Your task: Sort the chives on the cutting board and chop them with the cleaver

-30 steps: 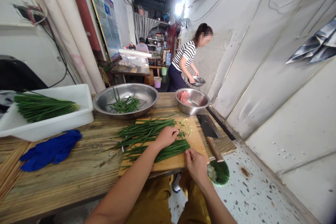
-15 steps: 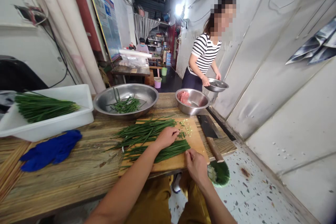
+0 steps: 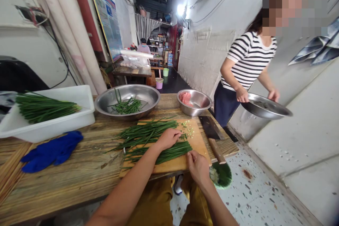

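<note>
Striped-shirted person [image 3: 247,61] has walked closer, carrying steel bowl [image 3: 266,108].

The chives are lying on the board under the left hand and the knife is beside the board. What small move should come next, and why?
Probably the right hand should reach for the cleaver. The left hand presses the chives together on the cutting board, a few cut bits lie near their tips, and the right hand rests empty at the board's near edge, with the cleaver's handle just beside it.
</note>
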{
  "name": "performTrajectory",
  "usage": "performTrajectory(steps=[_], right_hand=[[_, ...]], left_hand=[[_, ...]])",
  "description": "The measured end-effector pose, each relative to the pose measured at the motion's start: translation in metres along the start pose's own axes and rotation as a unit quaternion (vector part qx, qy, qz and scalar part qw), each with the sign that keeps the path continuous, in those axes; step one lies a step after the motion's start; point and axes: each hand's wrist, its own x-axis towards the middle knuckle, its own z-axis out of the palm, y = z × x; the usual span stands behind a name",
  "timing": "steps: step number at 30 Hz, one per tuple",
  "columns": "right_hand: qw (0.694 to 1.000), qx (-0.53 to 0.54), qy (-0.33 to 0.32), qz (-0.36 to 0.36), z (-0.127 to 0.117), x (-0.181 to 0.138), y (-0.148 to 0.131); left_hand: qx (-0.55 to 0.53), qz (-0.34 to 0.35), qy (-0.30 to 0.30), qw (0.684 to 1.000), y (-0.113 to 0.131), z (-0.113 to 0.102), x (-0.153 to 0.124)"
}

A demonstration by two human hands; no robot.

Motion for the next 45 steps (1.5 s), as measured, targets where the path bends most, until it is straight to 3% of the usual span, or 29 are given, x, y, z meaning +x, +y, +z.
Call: performTrajectory(steps=[7,11,13,19,27,32,45], right_hand=[[1.000,0.008,0.006,0.012,0.000,0.000,0.000],[1.000,0.012,0.012,0.007,0.001,-0.001,0.000],[1.000,0.009,0.015,0.006,0.001,-0.001,0.000],[1.000,0.016,0.024,-0.002,0.003,-0.001,0.001],[1.000,0.005,0.016,0.002,0.001,-0.001,-0.002],[1.000,0.000,0.013,-0.001,0.000,-0.001,-0.002],[1.000,-0.017,0.004,0.000,-0.001,0.000,-0.001]], left_hand=[[-0.002,0.102,-0.061,0.993,0.005,-0.005,-0.005],[0.076,0.015,0.055,0.996,0.006,-0.010,-0.006],[0.092,-0.020,0.081,0.992,0.004,-0.011,-0.005],[0.127,-0.055,0.031,0.990,0.002,-0.003,-0.001],[0.128,-0.084,0.042,0.987,0.008,0.005,0.001],[0.102,-0.074,0.081,0.989,0.008,0.006,0.001],[0.019,-0.079,0.065,0.995,0.007,0.005,0.001]])
